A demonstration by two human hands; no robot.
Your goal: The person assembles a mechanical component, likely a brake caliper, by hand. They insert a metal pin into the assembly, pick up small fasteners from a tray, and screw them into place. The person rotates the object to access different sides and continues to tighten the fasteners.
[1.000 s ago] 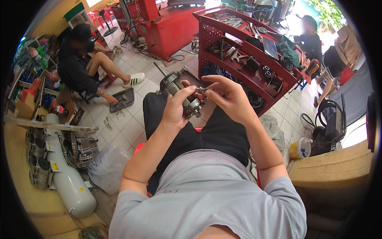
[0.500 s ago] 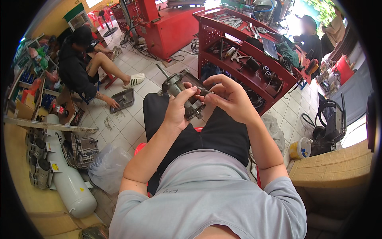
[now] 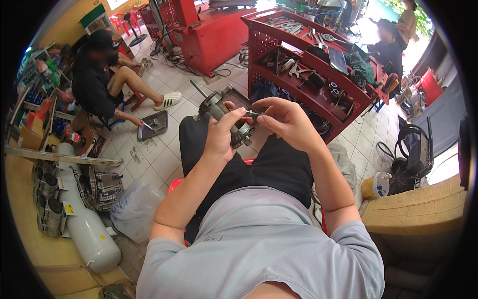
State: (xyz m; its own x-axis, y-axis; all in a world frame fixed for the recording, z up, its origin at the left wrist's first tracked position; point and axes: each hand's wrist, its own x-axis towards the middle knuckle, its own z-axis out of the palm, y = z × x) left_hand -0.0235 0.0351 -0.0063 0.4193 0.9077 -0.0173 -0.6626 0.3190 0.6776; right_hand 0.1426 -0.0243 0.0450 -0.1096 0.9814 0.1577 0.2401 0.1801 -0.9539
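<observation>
A grey metal assembly (image 3: 215, 107) is held above the lap by the left hand (image 3: 220, 137), whose thumb is laid over the cylindrical body while the fingers are wrapped around its far side. The assembly is tilted, with a thin rod (image 3: 200, 89) pointed away toward the upper left. By the right hand (image 3: 290, 124), just beside it, a small metal piece (image 3: 253, 115) is pinched between thumb and fingers, the remaining fingers being loosely curled; whether the piece is joined to the assembly cannot be told. Beyond the hands, a red tool cart (image 3: 256, 45) is seen, with wrenches (image 3: 289, 25) spread on its top and a tablet (image 3: 337, 61) propped near its side. To the left, a dark tray (image 3: 162, 131) on the tiled floor (image 3: 154, 174) is reached into by a seated co-worker (image 3: 92, 92). Nearer, a white tank (image 3: 89, 229) is seen beside a clear plastic bag (image 3: 134, 207).
</observation>
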